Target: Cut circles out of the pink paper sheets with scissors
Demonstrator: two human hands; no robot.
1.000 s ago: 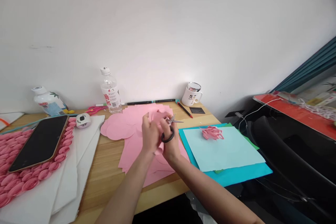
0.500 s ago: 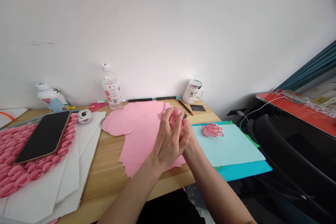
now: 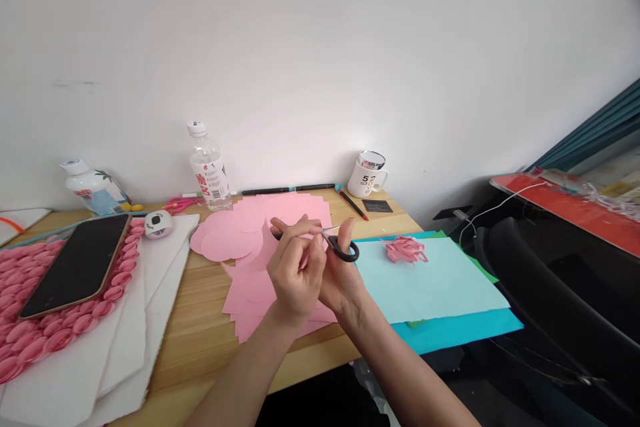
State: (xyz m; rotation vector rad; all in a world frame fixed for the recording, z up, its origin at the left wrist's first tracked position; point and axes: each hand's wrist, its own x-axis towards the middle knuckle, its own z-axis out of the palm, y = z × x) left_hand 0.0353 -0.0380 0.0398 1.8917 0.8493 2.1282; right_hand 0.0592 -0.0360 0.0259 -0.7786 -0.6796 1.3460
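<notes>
My right hand (image 3: 345, 280) holds a pair of scissors (image 3: 349, 254), with a black handle loop around the thumb and a bit of metal blade showing. Its other fingers reach behind my left hand. My left hand (image 3: 296, 270) is closed in a pinch in front of the right palm, close to the blade; what is in the pinch is hidden. Under both hands lies a stack of pink paper (image 3: 250, 300). A curved pink piece (image 3: 260, 247) stands up just left of my left hand. To the right, a cut pink paper flower (image 3: 406, 249) sits on pale blue sheets (image 3: 430, 287).
Pink paper circles (image 3: 225, 237) lie left of the stack. Behind stand a water bottle (image 3: 210, 170) and a white mug (image 3: 366, 177), with pens (image 3: 287, 189) along the wall. A phone (image 3: 77, 265) rests on pink paper rolls at the left. A black chair (image 3: 540, 293) is at the right.
The crumpled pink paper between my hands no longer shows there. My hands have turned and shifted slightly left, and the scissors' handle and blade have come into sight.
</notes>
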